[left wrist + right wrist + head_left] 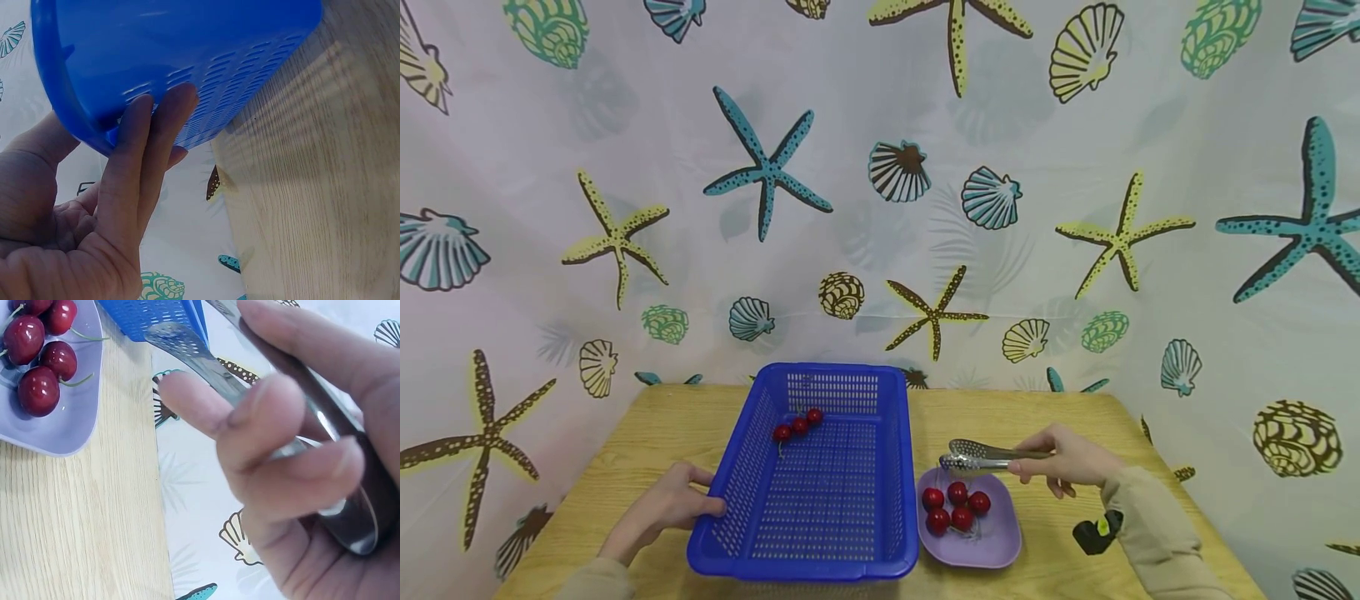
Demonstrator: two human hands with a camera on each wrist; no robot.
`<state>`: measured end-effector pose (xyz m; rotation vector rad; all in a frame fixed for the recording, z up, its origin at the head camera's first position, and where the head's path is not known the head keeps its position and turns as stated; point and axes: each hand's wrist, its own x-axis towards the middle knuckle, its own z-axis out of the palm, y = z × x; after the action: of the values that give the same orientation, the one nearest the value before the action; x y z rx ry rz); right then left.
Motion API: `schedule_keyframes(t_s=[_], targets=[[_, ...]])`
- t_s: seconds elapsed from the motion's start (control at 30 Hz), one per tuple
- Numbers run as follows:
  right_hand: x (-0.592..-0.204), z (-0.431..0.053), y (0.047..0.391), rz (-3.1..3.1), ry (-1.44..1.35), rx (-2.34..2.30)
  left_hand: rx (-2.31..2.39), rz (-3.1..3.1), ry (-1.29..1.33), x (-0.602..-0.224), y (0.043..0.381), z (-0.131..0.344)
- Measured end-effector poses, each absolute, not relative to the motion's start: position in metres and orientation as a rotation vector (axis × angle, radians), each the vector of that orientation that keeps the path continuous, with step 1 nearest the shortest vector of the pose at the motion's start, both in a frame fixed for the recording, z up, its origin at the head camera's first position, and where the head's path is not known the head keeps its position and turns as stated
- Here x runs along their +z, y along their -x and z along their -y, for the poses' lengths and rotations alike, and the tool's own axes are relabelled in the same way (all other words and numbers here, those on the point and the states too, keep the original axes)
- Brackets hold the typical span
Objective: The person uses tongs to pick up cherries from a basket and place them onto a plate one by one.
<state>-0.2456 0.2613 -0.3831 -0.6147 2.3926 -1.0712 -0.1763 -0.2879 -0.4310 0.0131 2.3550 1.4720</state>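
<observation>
A blue perforated plastic basket [805,570] stands mid-table with three red cherries [800,427] near its back left. At its left rim, my left hand [672,502] pinches the wall; in the left wrist view, fingers [128,156] lie along the outside and the thumb goes behind the rim. My right hand [1071,457] holds metal tongs [981,461], their perforated tips apart, with nothing between them. Beneath those tips sits a lilac dish [992,542] holding several cherries [962,518] with stems. The right wrist view has fingers wrapped about the tongs [187,347].
The dish stands close against the basket's right side on the wooden table [692,417]. A curtain [850,242] printed with shells and starfish hangs behind and at both sides. A black wrist device [1097,533] is on the right sleeve.
</observation>
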Motion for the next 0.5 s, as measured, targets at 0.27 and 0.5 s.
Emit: schedule_keyframes(t_s=[0.27, 0.5], targets=[[-0.377, -0.247, 0.242, -2.513, 0.612, -1.058, 1.467, -2.363, 0.004, -0.43, 0.176, 0.286], [-0.371, -0.229, 0.239, -2.624, 0.607, -1.009, 1.467, -2.361, -0.012, -0.431, 0.177, 0.287]])
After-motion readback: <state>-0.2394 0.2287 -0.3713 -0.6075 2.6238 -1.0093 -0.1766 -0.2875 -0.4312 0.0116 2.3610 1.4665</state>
